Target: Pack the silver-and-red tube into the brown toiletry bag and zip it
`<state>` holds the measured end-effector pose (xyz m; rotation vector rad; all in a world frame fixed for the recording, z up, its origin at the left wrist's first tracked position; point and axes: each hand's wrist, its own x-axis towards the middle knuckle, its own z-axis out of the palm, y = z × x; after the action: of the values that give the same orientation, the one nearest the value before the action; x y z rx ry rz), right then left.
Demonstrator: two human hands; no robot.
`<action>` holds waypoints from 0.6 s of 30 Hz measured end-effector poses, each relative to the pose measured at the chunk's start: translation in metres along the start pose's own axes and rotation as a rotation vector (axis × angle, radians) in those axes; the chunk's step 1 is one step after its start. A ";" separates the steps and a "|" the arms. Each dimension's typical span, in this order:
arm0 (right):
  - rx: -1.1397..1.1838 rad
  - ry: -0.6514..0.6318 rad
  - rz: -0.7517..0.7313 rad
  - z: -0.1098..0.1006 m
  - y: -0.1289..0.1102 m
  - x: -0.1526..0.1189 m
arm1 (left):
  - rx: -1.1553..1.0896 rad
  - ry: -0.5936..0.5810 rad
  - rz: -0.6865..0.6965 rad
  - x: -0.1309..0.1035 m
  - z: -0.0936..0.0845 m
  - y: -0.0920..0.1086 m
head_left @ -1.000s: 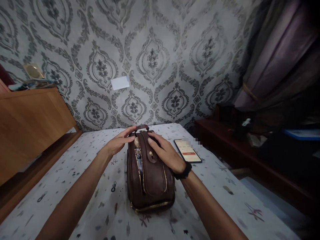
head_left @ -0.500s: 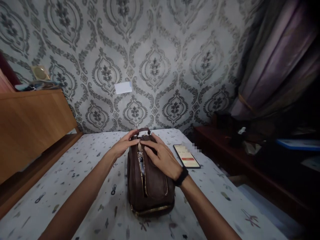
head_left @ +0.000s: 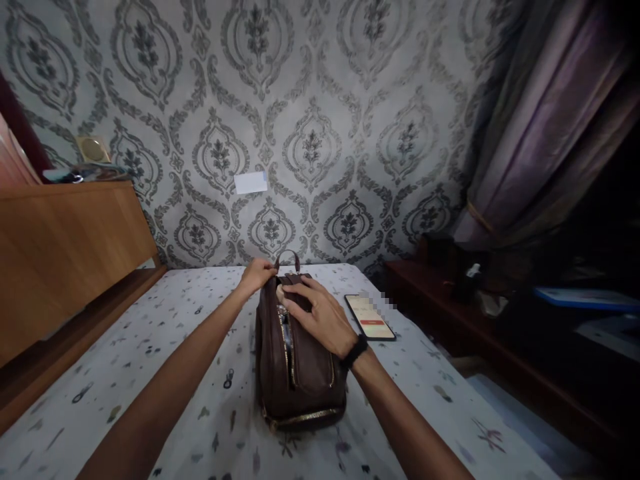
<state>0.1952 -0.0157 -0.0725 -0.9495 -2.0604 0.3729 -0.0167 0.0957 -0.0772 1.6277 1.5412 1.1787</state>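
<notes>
Right hand: the right hand (head_left: 320, 317) lies on top of the brown bag (head_left: 300, 363), fingers bent and bunched toward the far end of the bag, the fingertips (head_left: 286, 293) pinched at the top of the gold zip line. Whether they pinch a zip pull cannot be told; it is too small and dark. A black band sits on that wrist.
Left hand: the left hand (head_left: 256, 275) is at the far left corner of the bag, fingers curled in against its top edge, just below the loop handle (head_left: 287, 259). It grips the bag's edge, closed narrow.
Bag: it lies lengthwise on the patterned sheet (head_left: 165, 373), between the two forearms, near end toward the person. A gold zip (head_left: 287, 353) runs along its top, partly open, with something pale and glinting in the gap. A second zip runs across the near end.
Phone: right of the bag, near but apart, a phone (head_left: 369, 317) lies flat on the sheet with its screen lit.
Wood panel: left of the bag, well apart, stands a wooden board (head_left: 65, 247).
Wall: behind the bag, grey damask wallpaper (head_left: 310, 133) with a small white patch (head_left: 251, 182).
Curtain: far right of the bag hangs a purple curtain (head_left: 550, 127), above a dark low shelf (head_left: 480, 320).
</notes>
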 end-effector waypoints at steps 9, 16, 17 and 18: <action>-0.001 -0.001 0.010 0.004 0.003 0.001 | -0.118 0.109 -0.064 -0.010 0.015 -0.009; -0.013 -0.027 0.043 0.002 -0.001 0.001 | -0.257 0.166 -0.001 -0.030 0.015 0.003; -0.020 -0.035 0.047 0.002 -0.002 0.001 | -0.262 0.168 0.010 -0.034 0.015 0.005; -0.025 -0.040 0.049 0.001 -0.002 0.001 | -0.265 0.167 0.022 -0.038 0.015 0.007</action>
<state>0.1924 -0.0164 -0.0715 -1.0167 -2.0854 0.3963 0.0028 0.0600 -0.0848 1.4045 1.3987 1.4939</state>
